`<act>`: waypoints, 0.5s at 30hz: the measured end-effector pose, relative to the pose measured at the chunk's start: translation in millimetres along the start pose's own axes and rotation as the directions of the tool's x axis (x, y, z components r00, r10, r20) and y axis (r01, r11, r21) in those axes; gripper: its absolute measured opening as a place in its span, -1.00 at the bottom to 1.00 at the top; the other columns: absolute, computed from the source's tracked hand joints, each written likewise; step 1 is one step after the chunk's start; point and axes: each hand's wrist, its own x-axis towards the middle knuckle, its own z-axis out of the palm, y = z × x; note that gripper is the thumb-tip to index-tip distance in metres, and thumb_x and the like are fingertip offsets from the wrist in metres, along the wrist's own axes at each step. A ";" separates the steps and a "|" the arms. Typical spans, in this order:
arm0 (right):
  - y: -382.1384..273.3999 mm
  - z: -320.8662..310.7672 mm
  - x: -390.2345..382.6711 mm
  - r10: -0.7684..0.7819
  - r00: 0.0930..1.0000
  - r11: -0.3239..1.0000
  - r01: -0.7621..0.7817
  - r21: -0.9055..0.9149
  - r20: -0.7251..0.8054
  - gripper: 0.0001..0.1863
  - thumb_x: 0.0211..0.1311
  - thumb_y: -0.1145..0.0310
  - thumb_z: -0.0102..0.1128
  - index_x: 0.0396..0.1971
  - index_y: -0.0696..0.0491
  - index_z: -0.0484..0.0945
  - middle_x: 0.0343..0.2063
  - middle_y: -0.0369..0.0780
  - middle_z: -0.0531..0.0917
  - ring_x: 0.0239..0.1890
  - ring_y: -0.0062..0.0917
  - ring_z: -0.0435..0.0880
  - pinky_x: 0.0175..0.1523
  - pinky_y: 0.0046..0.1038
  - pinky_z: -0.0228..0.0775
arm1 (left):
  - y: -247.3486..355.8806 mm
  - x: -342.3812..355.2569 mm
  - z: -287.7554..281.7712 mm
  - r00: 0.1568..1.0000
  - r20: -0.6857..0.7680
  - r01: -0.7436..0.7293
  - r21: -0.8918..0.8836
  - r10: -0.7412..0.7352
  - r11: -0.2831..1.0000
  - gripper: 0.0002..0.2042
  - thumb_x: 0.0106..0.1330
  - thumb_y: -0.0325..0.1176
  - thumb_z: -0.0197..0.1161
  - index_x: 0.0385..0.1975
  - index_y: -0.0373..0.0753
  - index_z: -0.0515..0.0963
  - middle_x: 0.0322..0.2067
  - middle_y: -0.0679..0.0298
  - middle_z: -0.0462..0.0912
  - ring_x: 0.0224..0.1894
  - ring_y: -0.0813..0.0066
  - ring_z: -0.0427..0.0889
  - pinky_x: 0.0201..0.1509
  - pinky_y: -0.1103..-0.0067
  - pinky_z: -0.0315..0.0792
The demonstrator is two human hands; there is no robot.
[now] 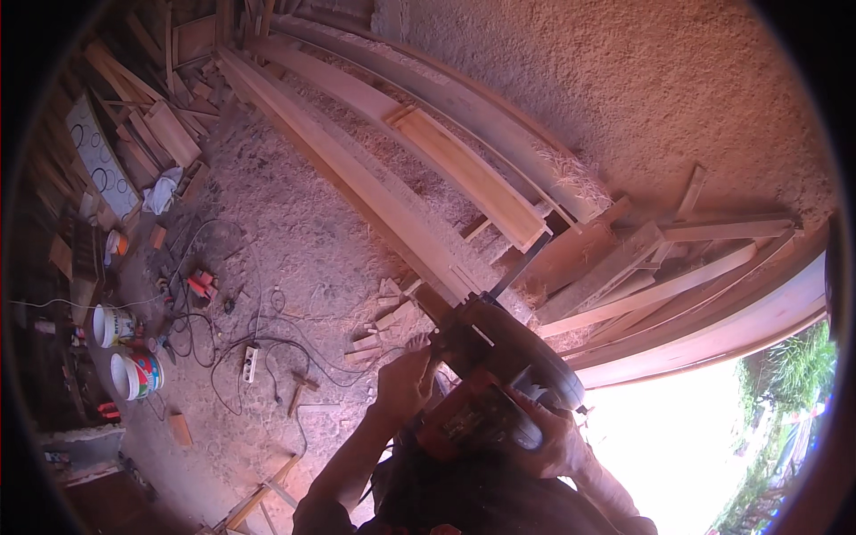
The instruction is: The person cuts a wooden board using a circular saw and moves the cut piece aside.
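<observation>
A circular saw (464,410) with a red body and a dark base plate is in front of me, over the near end of a long wooden plank (357,192). My right hand (553,441) is wrapped round its handle. At the saw's left edge, my left hand (406,382) is closed on the base plate side, its fingertips partly hidden. A thin dark bar (522,266) sticks out from the base plate toward a second, shorter board (473,174). The blade is out of sight beneath the tool.
Sawdust and offcuts (388,316) lie on the floor left of the plank. Cables run to a white power strip (251,364). Two paint buckets (138,376) stand at the left. Stacked timber (651,276) leans along the right, below a rough wall (678,89).
</observation>
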 end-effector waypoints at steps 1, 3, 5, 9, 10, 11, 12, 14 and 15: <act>0.5 0.4 0.0 -0.005 1.000 1.000 0.005 0.004 -0.003 -0.05 -0.01 0.34 0.49 0.50 -0.10 0.34 -0.41 0.01 0.74 -0.36 -0.17 0.77 -0.13 -0.23 0.61 | -0.1 0.3 0.6 1.000 -0.006 -0.001 -0.002 0.001 1.000 -0.81 0.39 -0.36 0.34 -0.05 -0.17 0.67 -0.36 0.08 0.72 -0.35 0.05 0.73 -0.31 0.29 0.58; 0.7 1.8 0.8 -0.019 1.000 1.000 0.019 0.016 -0.007 -0.05 0.00 0.34 0.49 0.50 -0.10 0.34 -0.42 0.01 0.73 -0.37 -0.18 0.76 -0.12 -0.24 0.60 | -0.1 0.4 -1.1 1.000 -0.026 -0.007 -0.009 0.007 1.000 -0.84 0.40 -0.35 0.32 -0.08 -0.15 0.65 -0.39 0.09 0.70 -0.37 0.04 0.71 -0.33 0.26 0.56; 1.9 3.3 3.1 -0.014 1.000 0.999 0.014 0.031 -0.002 -0.05 0.00 0.34 0.50 0.50 -0.10 0.34 -0.42 0.00 0.73 -0.39 -0.19 0.76 -0.13 -0.26 0.60 | 0.2 0.7 -3.5 0.998 -0.051 -0.020 -0.022 0.019 1.000 -0.88 0.42 -0.33 0.29 -0.12 -0.13 0.61 -0.44 0.11 0.65 -0.40 0.02 0.67 -0.37 0.19 0.52; 2.1 6.3 3.8 -0.021 0.999 0.998 0.022 0.055 -0.026 -0.05 0.00 0.32 0.52 0.49 -0.09 0.35 -0.44 -0.01 0.72 -0.40 -0.21 0.75 -0.14 -0.27 0.60 | -2.5 1.2 -2.2 0.998 -0.056 -0.032 -0.021 0.031 0.999 -0.88 0.41 -0.34 0.30 -0.14 -0.14 0.62 -0.46 0.11 0.65 -0.42 0.03 0.67 -0.38 0.21 0.53; 1.6 6.9 3.8 -0.015 1.000 0.998 0.017 0.063 -0.023 -0.05 0.00 0.32 0.52 0.49 -0.08 0.36 -0.45 -0.02 0.72 -0.41 -0.22 0.74 -0.14 -0.27 0.59 | -3.7 0.9 -1.6 0.998 -0.057 -0.039 -0.019 0.037 0.999 -0.88 0.41 -0.34 0.30 -0.14 -0.14 0.62 -0.46 0.11 0.65 -0.42 0.03 0.67 -0.39 0.21 0.53; 0.8 7.2 3.9 -0.009 1.000 0.997 0.011 0.072 -0.021 -0.05 0.00 0.31 0.52 0.49 -0.08 0.36 -0.45 -0.02 0.72 -0.41 -0.22 0.74 -0.14 -0.27 0.59 | -4.3 0.6 -1.3 0.997 -0.058 -0.046 -0.018 0.045 0.999 -0.88 0.40 -0.34 0.31 -0.14 -0.14 0.63 -0.46 0.11 0.65 -0.43 0.03 0.67 -0.39 0.22 0.53; 0.0 6.7 4.2 -0.004 1.000 0.997 0.006 0.078 -0.021 -0.05 -0.01 0.31 0.53 0.49 -0.07 0.36 -0.46 -0.02 0.71 -0.42 -0.23 0.74 -0.14 -0.27 0.59 | -4.1 1.0 -1.0 0.997 -0.056 -0.045 -0.017 0.044 0.999 -0.88 0.40 -0.34 0.31 -0.14 -0.15 0.63 -0.46 0.11 0.66 -0.43 0.04 0.67 -0.39 0.22 0.53; -0.4 5.9 4.0 0.008 1.000 0.997 -0.007 0.071 -0.010 -0.05 -0.02 0.31 0.53 0.48 -0.07 0.36 -0.46 -0.03 0.71 -0.42 -0.23 0.73 -0.15 -0.27 0.59 | -3.7 0.8 -1.6 0.998 -0.049 -0.040 -0.010 0.040 0.999 -0.88 0.39 -0.34 0.32 -0.14 -0.15 0.62 -0.45 0.11 0.66 -0.43 0.04 0.67 -0.40 0.23 0.53; -0.4 5.8 4.0 0.013 1.000 0.998 -0.012 0.069 -0.004 -0.05 -0.02 0.31 0.53 0.48 -0.07 0.37 -0.46 -0.03 0.71 -0.42 -0.23 0.73 -0.15 -0.26 0.58 | -3.4 0.7 -2.7 0.999 -0.042 -0.023 -0.003 0.023 1.000 -0.88 0.40 -0.33 0.32 -0.15 -0.14 0.64 -0.44 0.11 0.67 -0.41 0.05 0.68 -0.38 0.25 0.54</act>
